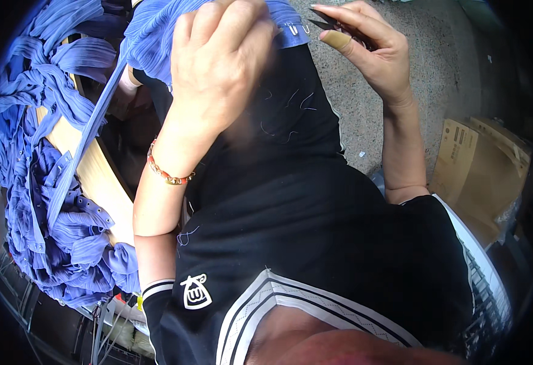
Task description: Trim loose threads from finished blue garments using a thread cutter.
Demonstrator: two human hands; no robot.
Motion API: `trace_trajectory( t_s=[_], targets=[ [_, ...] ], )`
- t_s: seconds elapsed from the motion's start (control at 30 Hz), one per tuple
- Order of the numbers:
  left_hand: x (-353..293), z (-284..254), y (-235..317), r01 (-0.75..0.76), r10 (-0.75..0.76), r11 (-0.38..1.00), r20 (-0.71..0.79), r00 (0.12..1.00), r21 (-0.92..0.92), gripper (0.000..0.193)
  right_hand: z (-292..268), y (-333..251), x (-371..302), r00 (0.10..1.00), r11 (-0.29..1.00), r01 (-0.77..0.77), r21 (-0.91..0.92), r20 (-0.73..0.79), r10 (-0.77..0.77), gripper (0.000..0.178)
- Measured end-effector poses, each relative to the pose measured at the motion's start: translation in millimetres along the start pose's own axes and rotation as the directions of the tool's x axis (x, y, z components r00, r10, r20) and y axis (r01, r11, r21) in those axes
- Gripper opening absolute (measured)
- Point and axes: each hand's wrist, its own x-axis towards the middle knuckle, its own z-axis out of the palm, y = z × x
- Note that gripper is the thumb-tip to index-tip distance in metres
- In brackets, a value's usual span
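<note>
A blue pleated garment lies over my lap at the top of the view. My left hand is on it with curled fingers closed on the cloth; the fingertips are hidden and slightly blurred. Small silver pieces like safety pins sit at the garment's edge, right of that hand. My right hand, raised apart from the cloth, is closed around black thread snips. Their two pointed blades are spread and face left toward the garment. A tan covering wraps the right thumb.
More blue pleated garments, some with metal eyelets, are heaped at the left over a pale wooden board. A long blue strip hangs from the lap. At the right, a cardboard box stands on the speckled floor. Loose threads lie on black clothing.
</note>
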Motion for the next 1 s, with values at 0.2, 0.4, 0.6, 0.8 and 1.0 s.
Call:
trace_trajectory(
  t_s=[0.2,0.4,0.6,0.8,1.0],
  targets=[
    [-6,2,3,0.129,-0.137,0.974,-0.03,0.99,-0.184,0.014,-1,1,-1,0.999,1.0,-0.012,-0.02,0.032,0.013,0.037],
    [-13,0,7,0.237,-0.251,0.916,-0.001,0.968,-0.323,0.01,0,-5,4,0.991,0.997,0.057,-0.056,0.121,-0.05,0.036],
    [-19,-1,12,0.246,-0.278,0.903,-0.045,0.959,-0.353,0.009,5,-9,9,0.982,0.996,0.09,0.01,0.168,-0.09,0.032],
    [-20,-1,15,0.243,-0.274,0.906,-0.041,0.961,-0.348,0.008,6,-9,10,0.979,0.993,0.114,-0.04,0.174,-0.106,0.03],
    [-20,-3,18,0.233,-0.265,0.907,-0.044,0.963,-0.349,0.01,6,-6,9,0.982,0.995,0.105,-0.004,0.157,-0.103,0.026]
  ],
)
